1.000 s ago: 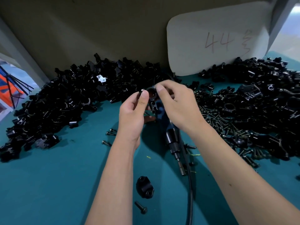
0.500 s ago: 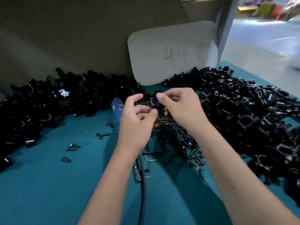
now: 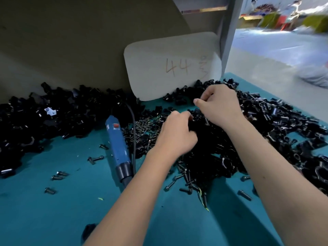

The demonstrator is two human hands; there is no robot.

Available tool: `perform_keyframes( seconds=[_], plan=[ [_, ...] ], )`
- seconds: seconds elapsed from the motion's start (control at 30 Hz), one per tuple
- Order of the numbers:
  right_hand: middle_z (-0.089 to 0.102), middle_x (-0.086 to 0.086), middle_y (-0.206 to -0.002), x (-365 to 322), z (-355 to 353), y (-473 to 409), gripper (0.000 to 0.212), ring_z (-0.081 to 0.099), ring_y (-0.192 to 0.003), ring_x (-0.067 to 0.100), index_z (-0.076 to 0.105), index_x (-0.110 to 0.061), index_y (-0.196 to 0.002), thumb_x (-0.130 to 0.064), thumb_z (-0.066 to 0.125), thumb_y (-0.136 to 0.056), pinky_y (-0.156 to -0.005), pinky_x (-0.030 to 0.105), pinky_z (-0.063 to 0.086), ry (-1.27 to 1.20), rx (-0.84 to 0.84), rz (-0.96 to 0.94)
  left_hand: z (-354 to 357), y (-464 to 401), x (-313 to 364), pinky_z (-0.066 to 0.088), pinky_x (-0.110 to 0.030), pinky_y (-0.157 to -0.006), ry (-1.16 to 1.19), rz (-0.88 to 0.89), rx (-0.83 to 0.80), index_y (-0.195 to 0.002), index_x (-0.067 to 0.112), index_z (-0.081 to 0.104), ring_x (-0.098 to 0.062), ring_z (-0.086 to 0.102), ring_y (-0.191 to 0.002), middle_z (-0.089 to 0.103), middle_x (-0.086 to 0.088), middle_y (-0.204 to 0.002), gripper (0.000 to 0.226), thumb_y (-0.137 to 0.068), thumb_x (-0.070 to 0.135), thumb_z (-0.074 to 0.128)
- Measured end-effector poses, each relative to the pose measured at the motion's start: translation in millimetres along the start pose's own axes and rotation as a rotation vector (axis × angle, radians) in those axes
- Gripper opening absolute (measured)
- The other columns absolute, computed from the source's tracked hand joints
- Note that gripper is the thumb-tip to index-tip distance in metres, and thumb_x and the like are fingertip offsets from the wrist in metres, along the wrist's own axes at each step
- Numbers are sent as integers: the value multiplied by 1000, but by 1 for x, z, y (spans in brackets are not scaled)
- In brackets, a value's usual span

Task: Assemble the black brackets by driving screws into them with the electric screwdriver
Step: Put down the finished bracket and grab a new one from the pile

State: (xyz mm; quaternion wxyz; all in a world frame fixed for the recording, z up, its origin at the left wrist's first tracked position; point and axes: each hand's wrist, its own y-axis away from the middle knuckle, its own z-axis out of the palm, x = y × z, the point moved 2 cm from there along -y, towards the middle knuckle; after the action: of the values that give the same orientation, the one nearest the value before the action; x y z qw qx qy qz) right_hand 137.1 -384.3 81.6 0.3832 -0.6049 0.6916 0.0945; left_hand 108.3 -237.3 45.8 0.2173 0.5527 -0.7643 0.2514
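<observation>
Brackets [image 3: 276, 125] lie heaped under both hands. Left hand [image 3: 175, 135] has fingers curled down into the heap beside the screws [image 3: 142, 125], seemingly around a black part; right hand [image 3: 218, 102] pinches something small, too blurred to name. Screwdriver [image 3: 117, 148] lies untouched on the teal table [image 3: 53, 210], before a grey board [image 3: 159, 68].

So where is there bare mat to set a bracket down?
Bare mat lies near-left, between the left bracket pile and the screwdriver, dotted with loose screws. Right of the screwdriver it is crowded with screws and brackets.
</observation>
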Motion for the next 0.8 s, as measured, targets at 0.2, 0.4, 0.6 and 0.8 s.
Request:
perform_keyframes(
  seconds=[0.2,0.4,0.6,0.8],
  plan=[
    [73,16,-92,-34,61,-46,10,68,-90,38,73,-10,-88,-18,67,-85,-76,34,55,201,-133,-96,-15,-18,-20,59,-45,-76,-1,-51,81,-95,14,72,-30,66,-82,70,-6,-88,22,-78,11,58],
    [57,17,-143,-27,131,-104,50,47,-139,36,53,-21,-141,-22,63,-92,-113,43,38,646,-523,-188,-35,-40,-35,56,-34,-70,77,-146,223,-82,24,72,-23,66,-80,71,0,-88,27,-75,5,55],
    [30,9,-164,-19,177,-130,66,14,-157,30,32,-36,-158,-29,59,-97,-124,61,15,691,-732,-197,-34,-48,-47,54,-30,-66,106,-220,247,-80,26,71,-19,65,-83,70,5,-91,24,-76,7,57],
    [60,11,-137,-45,178,-118,24,54,-132,31,60,-19,-122,-15,56,-99,-107,42,41,709,-705,-302,-33,-43,-51,48,-27,-65,100,-253,295,-82,26,71,-21,65,-83,70,4,-93,22,-79,9,58]
  ],
)
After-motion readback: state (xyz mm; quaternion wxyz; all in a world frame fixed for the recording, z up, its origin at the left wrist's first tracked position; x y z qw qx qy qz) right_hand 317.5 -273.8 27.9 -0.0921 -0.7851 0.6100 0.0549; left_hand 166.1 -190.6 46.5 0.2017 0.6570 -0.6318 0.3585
